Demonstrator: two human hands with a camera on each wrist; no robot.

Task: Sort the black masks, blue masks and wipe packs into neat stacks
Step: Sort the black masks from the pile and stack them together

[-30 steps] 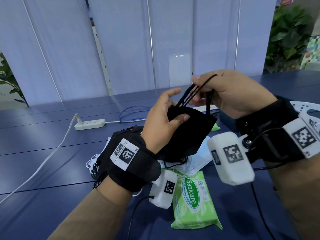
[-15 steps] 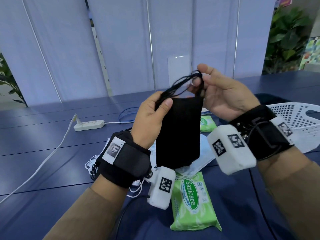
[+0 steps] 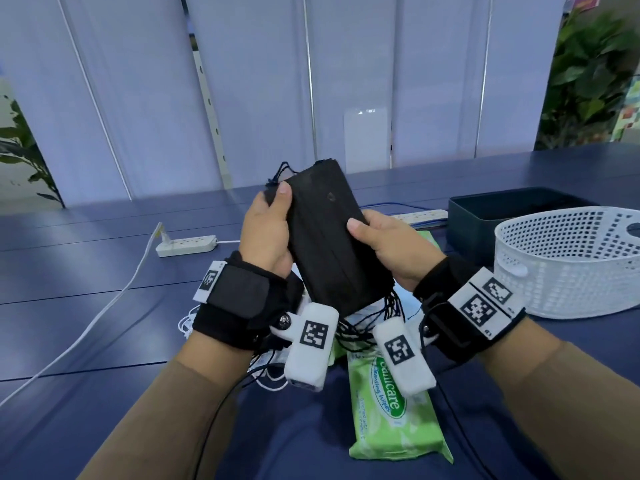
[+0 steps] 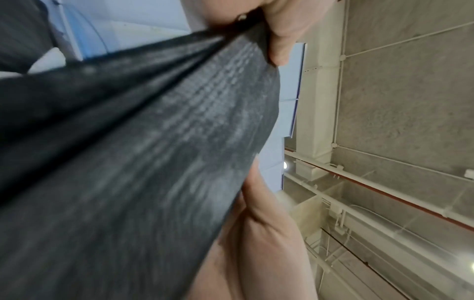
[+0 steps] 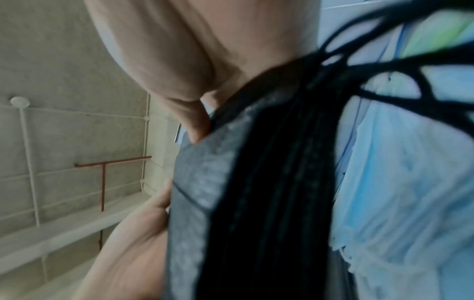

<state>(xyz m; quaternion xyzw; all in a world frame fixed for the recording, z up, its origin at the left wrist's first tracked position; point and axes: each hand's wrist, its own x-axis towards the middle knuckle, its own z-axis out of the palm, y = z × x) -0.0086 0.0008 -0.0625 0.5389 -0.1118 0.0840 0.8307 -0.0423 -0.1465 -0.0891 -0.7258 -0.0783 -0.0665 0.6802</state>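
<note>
A stack of black masks [image 3: 329,237] is held up above the table between both hands. My left hand [image 3: 268,233] grips its left edge, thumb on the front face. My right hand [image 3: 384,244] grips the right edge, thumb on top. Black ear loops [image 3: 377,320] dangle from the stack's lower end. In the left wrist view the black masks [image 4: 133,166] fill the frame; in the right wrist view the black masks [image 5: 256,192] are seen edge-on, with blue masks [image 5: 400,192] behind. A green wipe pack [image 3: 388,417] lies on the table below the hands.
A white perforated basket [image 3: 568,265] stands at the right, a dark box [image 3: 512,216] behind it. A second green pack [image 3: 427,239] peeks out behind my right hand. A white power strip [image 3: 187,245] and its cable lie at the left on the blue table [image 3: 86,306].
The right hand let go of the ear loops and moved down to grip the stack's right side. The masks turned from hanging by the loops to being held squared between both hands.
</note>
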